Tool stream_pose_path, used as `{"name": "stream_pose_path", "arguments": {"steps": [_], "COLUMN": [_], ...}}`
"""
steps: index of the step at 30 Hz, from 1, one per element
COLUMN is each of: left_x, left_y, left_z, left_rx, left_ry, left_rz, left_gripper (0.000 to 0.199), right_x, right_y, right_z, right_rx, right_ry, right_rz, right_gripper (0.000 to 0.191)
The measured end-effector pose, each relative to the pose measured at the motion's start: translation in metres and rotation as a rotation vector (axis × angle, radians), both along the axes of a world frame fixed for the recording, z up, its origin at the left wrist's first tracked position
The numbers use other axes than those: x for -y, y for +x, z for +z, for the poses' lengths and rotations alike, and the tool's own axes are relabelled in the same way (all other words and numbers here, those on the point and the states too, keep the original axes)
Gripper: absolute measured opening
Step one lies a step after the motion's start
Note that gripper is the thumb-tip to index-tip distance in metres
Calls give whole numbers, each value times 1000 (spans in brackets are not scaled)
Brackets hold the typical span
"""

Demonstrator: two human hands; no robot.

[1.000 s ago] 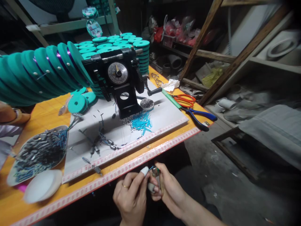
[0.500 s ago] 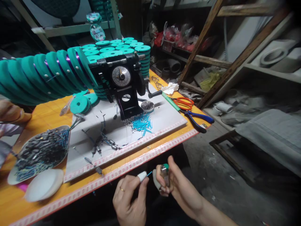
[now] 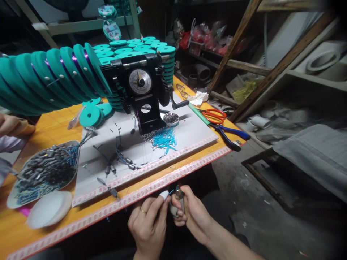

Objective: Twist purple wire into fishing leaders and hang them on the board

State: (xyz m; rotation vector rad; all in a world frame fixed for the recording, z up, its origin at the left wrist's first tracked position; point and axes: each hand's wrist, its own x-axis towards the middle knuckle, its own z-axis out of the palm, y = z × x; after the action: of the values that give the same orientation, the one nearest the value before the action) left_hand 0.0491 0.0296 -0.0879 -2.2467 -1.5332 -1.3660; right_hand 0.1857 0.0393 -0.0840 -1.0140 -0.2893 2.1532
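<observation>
Closest in, below the table's front edge, the left hand point(image 3: 148, 227) pinches a short blue tube point(image 3: 171, 192) between thumb and a white-taped forefinger, the other fingers curled, a ring on one. The right hand point(image 3: 195, 216) is closed round a small lighter point(image 3: 179, 198), thumb up by its metal top. Half a second ago the two hands stood apart with the lighter raised; now they have come together, so the tube's tip sits right at the lighter's head (whether a flame burns cannot be told).

Beyond them runs the orange table point(image 3: 54, 124), edged with a red-and-white printed strip point(image 3: 162, 183) whose marks are too small to read. On it lies a white board point(image 3: 189, 131) strewn with loose blue tubes point(image 3: 165, 139) and small weights on wire. A tray of grey sinkers point(image 3: 43, 173) sits left, a white dish point(image 3: 48, 213) nearer. Behind stands a black winder with a dial point(image 3: 140, 82); its numbers are illegible. Orange scissors point(image 3: 214, 116) and blue-handled pliers point(image 3: 230, 135) lie right. Teal spools point(image 3: 54, 81) fan out left and stack farther back. Another person's hand point(image 3: 12, 125) rests at the far left edge.
</observation>
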Motion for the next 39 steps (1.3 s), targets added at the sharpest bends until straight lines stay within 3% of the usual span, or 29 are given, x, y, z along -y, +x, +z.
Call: {"name": "stream_pose_path", "arguments": {"steps": [12, 15, 18, 21, 23, 25, 28, 31, 33, 35, 36, 39], "left_x": [-1, 2, 10, 20, 25, 28, 29, 28, 29, 30, 31, 34], "left_y": [1, 3, 4, 5, 9, 13, 19, 18, 14, 10, 9, 5], "left_z": [2, 9, 13, 15, 17, 24, 41, 57, 63, 64, 64, 62], "left_rx": [46, 105, 243, 564, 824, 1088, 1412, 1549, 1606, 1653, 1671, 1692], "left_ry": [-21, -39, -76, -165, -233, -291, -359, -405, -445, -488, -509, -585], "left_rz": [-23, -37, -29, 81, 224, 351, 386, 360, 349, 318, 291, 188], "left_gripper": [18, 17, 14, 8, 11, 24, 34, 37, 38, 37, 36, 34], "right_x": [4, 12, 10, -16, -45, -76, -111, -119, -105, -77, -61, -17], "right_y": [-2, 8, 31, 59, 74, 85, 91, 83, 69, 48, 36, -1], "right_z": [2, 11, 29, 53, 66, 74, 75, 71, 73, 78, 81, 88], "right_rx": [5, 98, 527, 1171, 1615, 1963, 2160, 2158, 2063, 1782, 1567, 993], "right_ry": [13, 179, 751, 1283, 1389, 1380, 1369, 1395, 1448, 1560, 1601, 1629], "right_rz": [23, -11, -113, -293, -351, -247, -227, -317, -464, -558, -505, -57], "right_gripper": [55, 62, 62, 31, 26, 24, 22, 27, 32, 27, 25, 29]}}
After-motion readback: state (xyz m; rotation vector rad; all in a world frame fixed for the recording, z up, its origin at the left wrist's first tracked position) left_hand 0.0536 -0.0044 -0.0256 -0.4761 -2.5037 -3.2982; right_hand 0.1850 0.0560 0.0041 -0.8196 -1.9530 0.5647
